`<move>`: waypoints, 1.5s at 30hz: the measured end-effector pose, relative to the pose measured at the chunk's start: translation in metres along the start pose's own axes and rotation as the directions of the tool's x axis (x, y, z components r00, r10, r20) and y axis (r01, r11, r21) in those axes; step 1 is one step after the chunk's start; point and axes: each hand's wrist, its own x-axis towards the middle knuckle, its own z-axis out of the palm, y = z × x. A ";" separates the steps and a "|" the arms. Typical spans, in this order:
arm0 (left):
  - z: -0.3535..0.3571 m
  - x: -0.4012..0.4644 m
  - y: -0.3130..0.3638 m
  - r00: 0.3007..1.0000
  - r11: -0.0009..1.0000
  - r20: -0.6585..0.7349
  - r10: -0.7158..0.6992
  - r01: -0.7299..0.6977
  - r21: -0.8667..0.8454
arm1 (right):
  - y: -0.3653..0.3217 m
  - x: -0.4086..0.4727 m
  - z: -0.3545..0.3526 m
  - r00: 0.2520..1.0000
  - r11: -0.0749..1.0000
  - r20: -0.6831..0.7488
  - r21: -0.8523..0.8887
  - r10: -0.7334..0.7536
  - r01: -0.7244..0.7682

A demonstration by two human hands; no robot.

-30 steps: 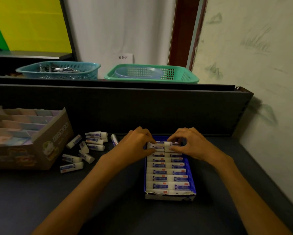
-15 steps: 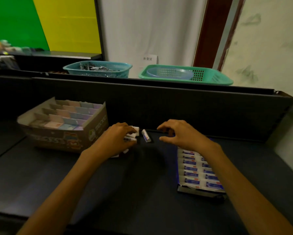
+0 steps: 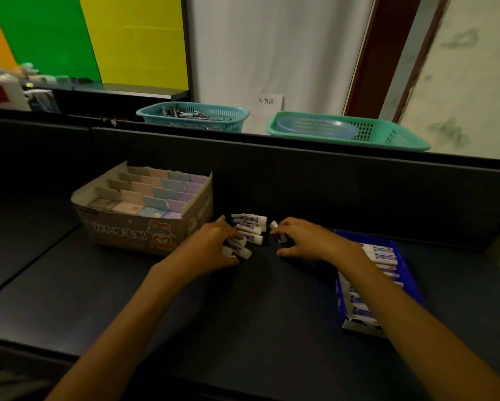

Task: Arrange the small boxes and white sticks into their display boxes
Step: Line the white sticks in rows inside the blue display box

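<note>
Several loose white sticks point(image 3: 250, 225) with blue labels lie in a pile on the dark shelf. My left hand point(image 3: 214, 244) lies over the pile's left side, its fingers curled round a couple of sticks point(image 3: 238, 250). My right hand point(image 3: 303, 240) is at the pile's right side and pinches a single stick point(image 3: 277, 233) between its fingers. A blue display box point(image 3: 408, 270) at the right holds rows of white sticks; my right forearm crosses over it. A cardboard display box point(image 3: 144, 227) at the left holds rows of small pastel boxes.
A dark back panel point(image 3: 300, 175) rises behind the shelf. Beyond it stand a teal basket point(image 3: 193, 115) with metal items and a green basket point(image 3: 350, 130) holding a bluish dish. The wall closes off the right side.
Both hands left the blue box and went left to the loose pile. My left hand now grips sticks and my right hand has taken hold of one. The view swung left.
</note>
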 end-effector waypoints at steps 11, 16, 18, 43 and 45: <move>0.016 0.014 0.010 0.997 1.000 0.072 0.027 -0.028 0.011 | -0.003 -0.018 0.002 0.996 0.998 -0.062 0.030 0.064 -0.062; 0.016 0.018 0.014 0.997 0.998 0.054 0.061 -0.062 0.025 | 0.001 -0.023 0.005 0.991 0.980 -0.082 0.175 0.110 -0.094; 0.016 0.019 0.014 0.995 0.995 0.002 0.100 -0.100 0.024 | 0.003 -0.026 0.004 0.988 0.965 -0.098 0.245 0.122 -0.095; 0.016 0.048 0.104 0.939 0.924 -0.249 0.236 -0.297 -0.243 | 0.083 -0.120 -0.024 0.904 0.763 -0.337 0.646 0.264 0.019; 0.020 0.051 0.110 0.938 0.925 -0.249 0.243 -0.301 -0.230 | 0.092 -0.128 -0.023 0.903 0.787 -0.339 0.617 0.265 0.001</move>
